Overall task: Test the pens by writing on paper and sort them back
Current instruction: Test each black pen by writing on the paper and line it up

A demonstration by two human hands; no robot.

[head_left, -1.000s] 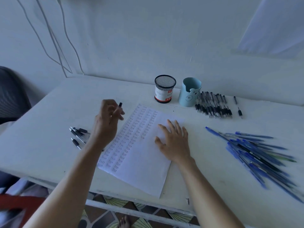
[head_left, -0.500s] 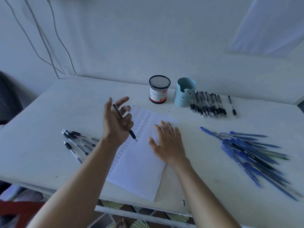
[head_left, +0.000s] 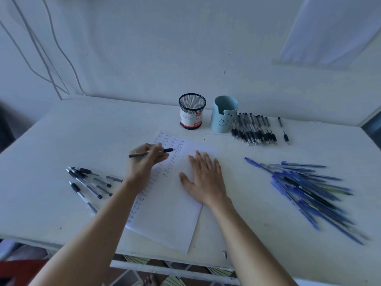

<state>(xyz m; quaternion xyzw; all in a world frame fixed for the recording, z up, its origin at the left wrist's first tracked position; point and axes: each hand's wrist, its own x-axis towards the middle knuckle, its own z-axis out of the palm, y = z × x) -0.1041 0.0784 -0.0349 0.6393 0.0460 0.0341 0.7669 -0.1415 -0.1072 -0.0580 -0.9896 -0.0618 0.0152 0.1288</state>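
My left hand [head_left: 144, 162] grips a black pen [head_left: 168, 150] with its tip pointing right over the upper part of a white sheet of paper [head_left: 171, 215] filled with columns of the word "test". My right hand [head_left: 204, 180] lies flat, fingers spread, on the paper's right half. A black mesh cup [head_left: 192, 111] and a light blue bear cup [head_left: 223, 114] stand at the back. Several black pens [head_left: 90, 182] lie left of the paper. More black pens [head_left: 253, 129] lie in a row beside the blue cup. A heap of blue pens [head_left: 309, 188] lies on the right.
The white table [head_left: 72, 131] stands against a white wall, with its front edge close to me. Two short pen parts [head_left: 285, 137] lie right of the black pen row. Cables hang on the wall at the left.
My left hand has turned the pen from upright in the fingers to a writing grip and has lowered it to the top of the paper. The right hand stays flat on the sheet.
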